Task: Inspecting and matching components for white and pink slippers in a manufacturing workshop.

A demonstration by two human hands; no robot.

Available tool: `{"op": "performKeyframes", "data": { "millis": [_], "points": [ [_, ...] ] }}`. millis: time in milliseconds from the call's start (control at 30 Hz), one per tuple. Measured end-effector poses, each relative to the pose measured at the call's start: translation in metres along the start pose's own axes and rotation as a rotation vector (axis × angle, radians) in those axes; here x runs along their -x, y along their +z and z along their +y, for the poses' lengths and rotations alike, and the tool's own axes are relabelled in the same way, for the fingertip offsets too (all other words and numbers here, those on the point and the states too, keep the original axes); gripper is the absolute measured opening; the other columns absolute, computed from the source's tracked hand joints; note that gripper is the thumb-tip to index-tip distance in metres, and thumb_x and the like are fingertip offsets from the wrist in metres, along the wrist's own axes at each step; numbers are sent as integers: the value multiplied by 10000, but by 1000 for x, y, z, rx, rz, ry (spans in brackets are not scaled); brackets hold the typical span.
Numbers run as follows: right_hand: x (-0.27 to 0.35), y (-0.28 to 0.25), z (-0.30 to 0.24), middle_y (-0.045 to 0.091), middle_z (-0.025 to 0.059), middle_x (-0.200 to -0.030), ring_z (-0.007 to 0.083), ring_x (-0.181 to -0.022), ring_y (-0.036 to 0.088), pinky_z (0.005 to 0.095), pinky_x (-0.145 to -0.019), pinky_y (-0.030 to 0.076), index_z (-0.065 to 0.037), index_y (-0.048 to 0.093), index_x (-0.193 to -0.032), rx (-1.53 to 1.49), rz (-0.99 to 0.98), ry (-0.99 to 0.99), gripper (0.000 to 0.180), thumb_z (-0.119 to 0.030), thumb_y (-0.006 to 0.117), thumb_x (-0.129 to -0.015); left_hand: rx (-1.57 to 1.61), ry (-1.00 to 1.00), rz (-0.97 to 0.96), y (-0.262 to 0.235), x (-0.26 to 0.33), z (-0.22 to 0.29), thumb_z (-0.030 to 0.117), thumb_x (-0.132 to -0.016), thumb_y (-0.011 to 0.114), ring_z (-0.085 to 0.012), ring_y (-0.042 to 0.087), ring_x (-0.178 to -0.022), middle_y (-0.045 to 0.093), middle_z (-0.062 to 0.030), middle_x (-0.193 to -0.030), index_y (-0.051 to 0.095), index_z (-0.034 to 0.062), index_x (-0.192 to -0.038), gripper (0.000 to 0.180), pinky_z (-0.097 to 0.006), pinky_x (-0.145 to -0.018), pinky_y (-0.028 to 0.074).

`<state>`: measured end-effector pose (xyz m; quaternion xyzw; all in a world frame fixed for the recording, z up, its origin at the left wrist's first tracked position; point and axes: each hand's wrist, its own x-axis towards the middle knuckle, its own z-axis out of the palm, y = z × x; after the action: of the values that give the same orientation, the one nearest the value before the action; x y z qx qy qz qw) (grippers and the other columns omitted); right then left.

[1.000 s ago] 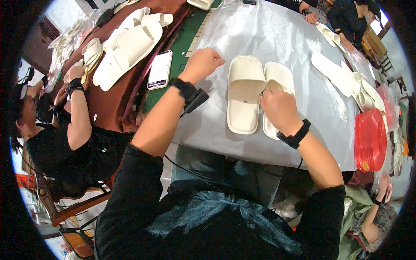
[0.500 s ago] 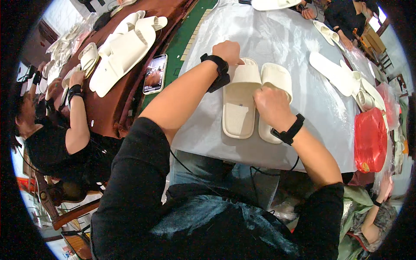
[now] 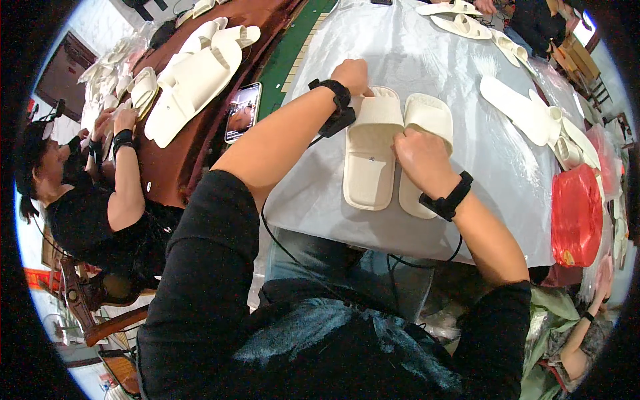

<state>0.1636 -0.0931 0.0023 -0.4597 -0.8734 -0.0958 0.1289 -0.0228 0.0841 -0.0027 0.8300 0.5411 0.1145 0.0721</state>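
Observation:
A pair of cream slippers lies side by side in front of me, toes pointing away. My left hand (image 3: 351,77) is closed at the toe end of the left slipper (image 3: 369,180), its fingertips at the rim. Over the right slipper (image 3: 429,110) my right hand (image 3: 423,160) is closed at the inner edge of the strap, covering part of it; its fingertips are hidden. A small dark mark shows on the left slipper's insole. Both wrists wear black straps.
Grey sheeting (image 3: 320,200) covers the table. More cream slippers (image 3: 513,110) and a red package (image 3: 577,213) lie at the right. On the brown table at the left are large slippers (image 3: 200,80) and a phone (image 3: 243,113). A co-worker (image 3: 100,200) handles slippers there.
My hands stay at the same slippers, nearly still. The view has shifted slightly. At the far right end of the table, more slippers now show, and the co-worker at left has moved their hands.

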Motion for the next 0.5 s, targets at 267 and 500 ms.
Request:
{"op": "performKeyframes", "data": {
  "millis": [267,500],
  "points": [
    [0,0,3,643,185,-757,332,-720,678,421,-603,548,0,602,-727,-61,3,-16,90,-62,572,-786,191,-133,-6,6,2,-13,252,-622,848,-242,698,-745,725,-128,-784,757,44,-810,296,-341,-722,548],
    [1,-1,5,627,181,-749,341,-714,672,431,-607,547,-4,594,-758,-111,27,-19,65,-54,569,-792,450,-38,13,12,7,-20,173,-679,782,-193,682,-688,726,-109,-766,770,57,-849,206,-314,-691,535]
  ]
}}
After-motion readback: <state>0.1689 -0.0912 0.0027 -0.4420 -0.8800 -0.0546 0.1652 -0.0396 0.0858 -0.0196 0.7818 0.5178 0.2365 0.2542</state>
